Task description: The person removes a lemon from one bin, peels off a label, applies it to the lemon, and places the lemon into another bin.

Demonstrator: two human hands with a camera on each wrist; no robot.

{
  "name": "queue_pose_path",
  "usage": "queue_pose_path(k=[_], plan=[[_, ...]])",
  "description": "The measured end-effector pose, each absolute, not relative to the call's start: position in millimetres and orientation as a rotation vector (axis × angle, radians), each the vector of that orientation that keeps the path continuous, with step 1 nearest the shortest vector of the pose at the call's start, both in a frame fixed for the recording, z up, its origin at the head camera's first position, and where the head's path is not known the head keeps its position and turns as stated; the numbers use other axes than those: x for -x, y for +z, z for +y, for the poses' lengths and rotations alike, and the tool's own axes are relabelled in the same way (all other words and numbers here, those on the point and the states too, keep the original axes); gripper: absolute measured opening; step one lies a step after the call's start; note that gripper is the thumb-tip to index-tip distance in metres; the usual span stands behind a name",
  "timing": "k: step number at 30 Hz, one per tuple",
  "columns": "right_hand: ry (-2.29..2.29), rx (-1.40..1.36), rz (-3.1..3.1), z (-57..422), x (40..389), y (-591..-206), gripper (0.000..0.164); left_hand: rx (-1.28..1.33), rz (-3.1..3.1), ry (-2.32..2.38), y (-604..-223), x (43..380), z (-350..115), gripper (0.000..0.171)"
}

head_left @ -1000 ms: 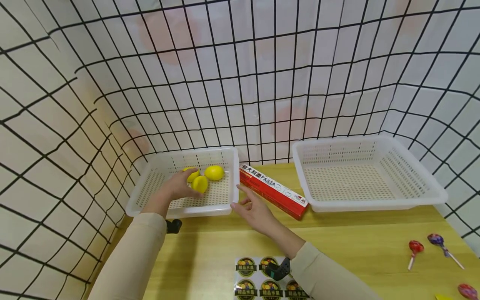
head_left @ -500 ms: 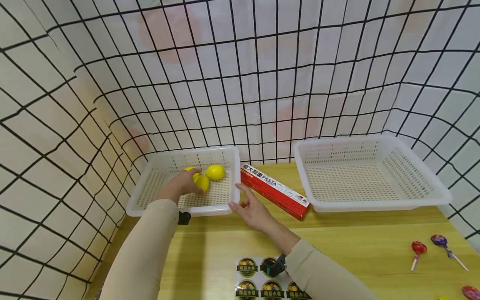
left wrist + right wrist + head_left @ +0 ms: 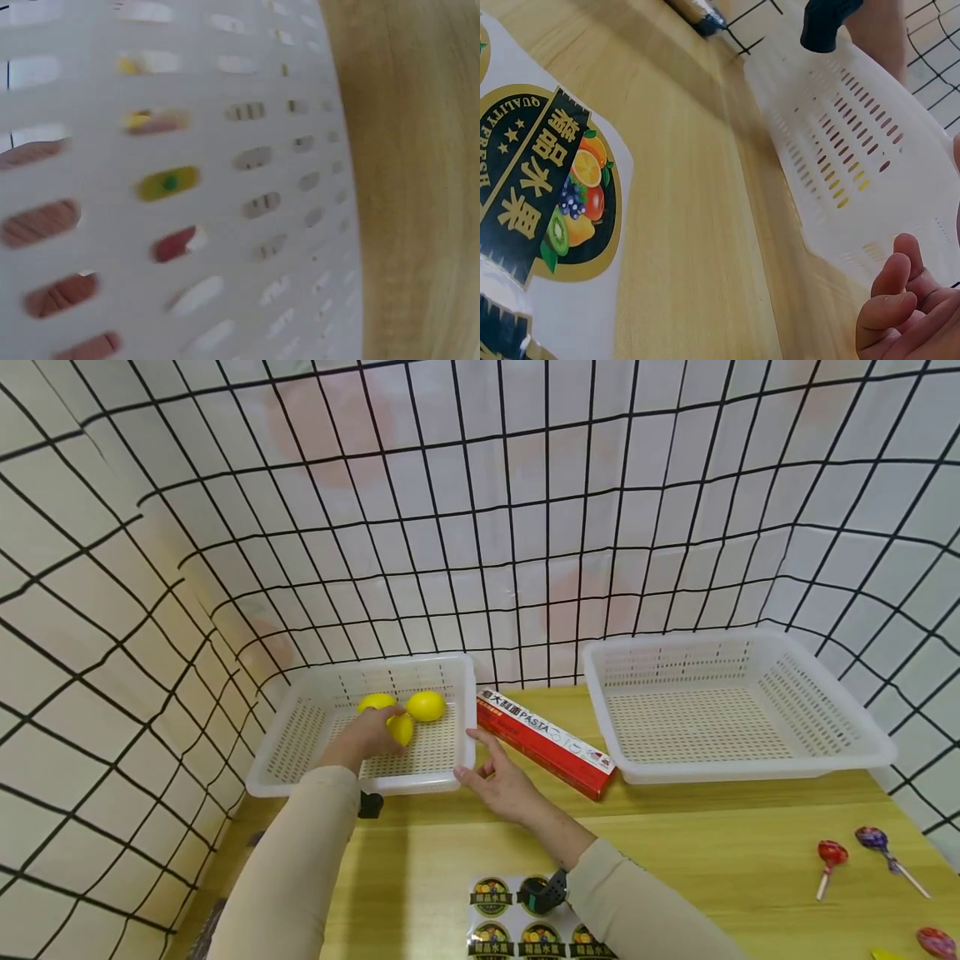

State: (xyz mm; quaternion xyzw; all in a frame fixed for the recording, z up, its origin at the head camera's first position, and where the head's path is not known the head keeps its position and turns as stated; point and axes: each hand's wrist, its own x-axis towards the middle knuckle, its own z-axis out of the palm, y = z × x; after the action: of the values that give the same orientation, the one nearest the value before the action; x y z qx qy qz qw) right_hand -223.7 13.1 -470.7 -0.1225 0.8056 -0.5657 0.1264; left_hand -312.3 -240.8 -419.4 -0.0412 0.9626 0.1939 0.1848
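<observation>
Inside the left white plastic basket (image 3: 431, 781) are three yellow lemons. My left hand (image 3: 366, 737) reaches over the front rim and grips the front lemon (image 3: 402, 729), thumb near it and fingers on its far side. Behind lie another lemon (image 3: 377, 702), partly covered by the hand, and a third lemon (image 3: 426, 706). The left wrist view is filled by the slotted basket wall (image 3: 217, 172), with bits of hand and yellow showing through. My right hand (image 3: 498, 782) holds the basket's right front corner with thumb and index finger; its other fingers (image 3: 889, 311) are curled.
A red and white pasta box (image 3: 551, 745) lies between this basket and a larger white basket (image 3: 750, 768) at right. A sticker sheet (image 3: 517, 914) is near the front. Lollipops (image 3: 832, 853) lie at right. Black wire grid (image 3: 517, 564) stands behind.
My left hand has moved slightly right and forward, and its fingers have closed round the front lemon. The right hand stays at the basket's corner.
</observation>
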Motion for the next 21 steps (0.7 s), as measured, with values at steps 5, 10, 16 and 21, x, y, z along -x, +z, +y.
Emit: queue_pose_path(k=[5,10,16,21], plan=[[-1.632,0.351,2.35,14,224,-471,0.071,0.037,2.754,0.521,-420,308,-244,0.075],[-1.606,0.334,2.404,14,224,-467,0.07,0.024,2.797,0.588,-409,301,-250,0.073],[-1.61,0.364,2.439,17,225,-463,0.069,0.023,2.885,0.677,-389,282,-251,0.075],[-1.701,0.424,2.374,22,218,-458,0.069,0.012,2.987,0.797,-377,251,-245,0.077]])
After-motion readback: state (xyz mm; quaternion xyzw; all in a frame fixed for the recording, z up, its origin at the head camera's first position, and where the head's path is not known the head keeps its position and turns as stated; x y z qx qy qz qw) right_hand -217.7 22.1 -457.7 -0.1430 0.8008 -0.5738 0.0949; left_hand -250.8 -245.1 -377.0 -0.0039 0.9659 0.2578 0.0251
